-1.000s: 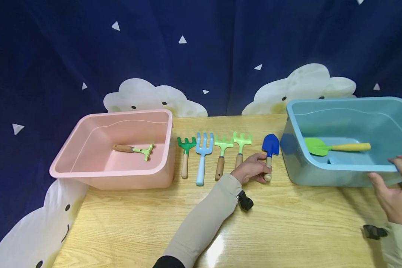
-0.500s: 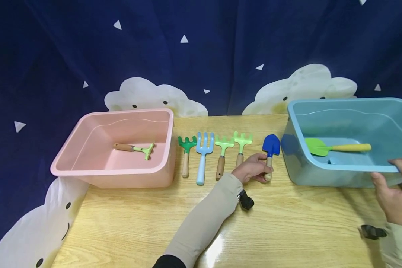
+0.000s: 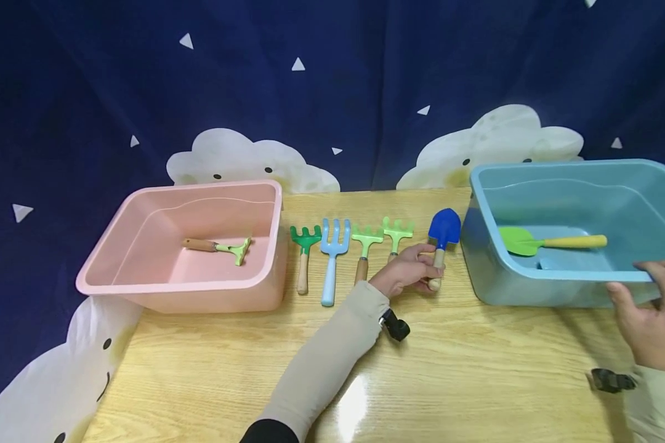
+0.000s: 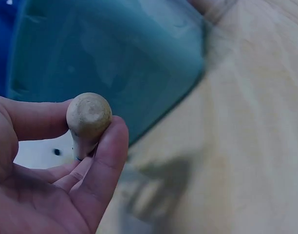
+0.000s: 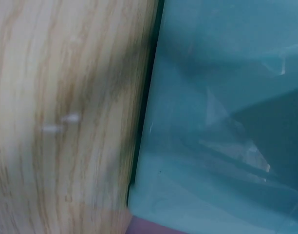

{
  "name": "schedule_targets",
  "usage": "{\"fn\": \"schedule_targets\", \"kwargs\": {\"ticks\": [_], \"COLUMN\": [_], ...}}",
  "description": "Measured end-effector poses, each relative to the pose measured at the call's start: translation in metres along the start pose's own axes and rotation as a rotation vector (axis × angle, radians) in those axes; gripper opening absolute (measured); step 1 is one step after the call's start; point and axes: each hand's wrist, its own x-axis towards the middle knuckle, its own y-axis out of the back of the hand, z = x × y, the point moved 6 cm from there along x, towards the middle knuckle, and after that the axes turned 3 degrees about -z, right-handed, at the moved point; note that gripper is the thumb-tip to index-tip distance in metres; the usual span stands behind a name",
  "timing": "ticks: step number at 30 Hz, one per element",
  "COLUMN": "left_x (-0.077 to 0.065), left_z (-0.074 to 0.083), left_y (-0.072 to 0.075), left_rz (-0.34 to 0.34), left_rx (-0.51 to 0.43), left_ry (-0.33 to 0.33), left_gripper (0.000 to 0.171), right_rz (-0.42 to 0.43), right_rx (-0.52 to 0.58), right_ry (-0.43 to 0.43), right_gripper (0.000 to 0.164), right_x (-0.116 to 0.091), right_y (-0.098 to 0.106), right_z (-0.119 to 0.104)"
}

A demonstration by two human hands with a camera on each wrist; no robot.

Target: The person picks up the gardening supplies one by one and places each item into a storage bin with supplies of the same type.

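My left hand [image 3: 409, 271] pinches the pale wooden handle of a small hand trowel [image 3: 444, 227] with a dark blue blade. In the left wrist view, thumb and fingers [image 4: 107, 161] close around the rounded handle end, and the blade is hidden behind it. The trowel's blade points away, close beside the blue tub [image 3: 537, 289]. At the tub's front right, my right hand [image 3: 656, 317] holds the rim, thumb outside and fingers over the edge. A green trowel [image 3: 551, 242] with a yellow handle lies inside. The right wrist view shows the tub wall [image 5: 212, 122] without the hand.
Left of my left hand lie a green rake [image 3: 303, 258], a light blue fork [image 3: 332, 258] and two light green rakes, one [image 3: 367, 240] nearer the fork. A pink tub [image 3: 177, 287] at left contains a small rake [image 3: 217, 247]. A dark curtain [image 3: 360, 92] hangs behind the table.
My left hand has raised the blue trowel slightly, its blade shifting away and tilting in the last half second. My right hand stays at the blue tub's rim.
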Motion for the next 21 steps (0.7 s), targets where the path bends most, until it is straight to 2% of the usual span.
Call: {"fn": "schedule_targets", "kwargs": {"ticks": [6, 13, 16, 21], "left_x": [-0.016, -0.030, -0.034, -0.039], "left_z": [0.030, 0.059, 0.069, 0.076], "left_y": [0.018, 0.031, 0.033, 0.034], "left_rz": [-0.017, -0.007, -0.032, -0.059], "left_rx": [0.024, 0.042, 0.008, -0.055], "left_ry": [-0.061, -0.122, -0.152, -0.179], "left_gripper": [0.067, 0.064, 0.062, 0.062], "right_rz": [0.025, 0.025, 0.022, 0.019], "right_rx": [0.011, 0.017, 0.014, 0.020], "right_ry": [0.002, 0.002, 0.005, -0.004], "right_gripper": [0.091, 0.092, 0.092, 0.093], "right_x": [0.001, 0.002, 0.003, 0.003], "right_y": [-0.001, 0.002, 0.003, 0.002], "right_z": [-0.001, -0.004, -0.005, -0.005]}}
